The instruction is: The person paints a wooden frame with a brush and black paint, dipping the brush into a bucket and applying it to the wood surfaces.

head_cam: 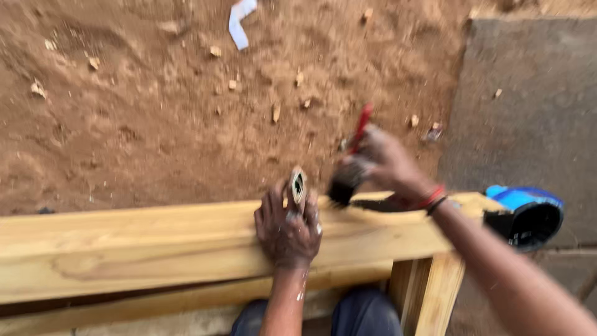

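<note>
A long plank (124,242) of light wood rests on a wooden stand (429,292). The left hand (287,227) lies flat on the plank. Below is red dirt (137,112) with small stones (276,112) and a white scrap (239,22).

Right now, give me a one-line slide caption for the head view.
Left hand steadies a small fitting on a wooden plank while the right hand holds a red-handled brush.

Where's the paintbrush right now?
In the head view, the paintbrush is right of centre in the right hand, its bristles at the wooden plank's far edge, beside the left hand.
</note>
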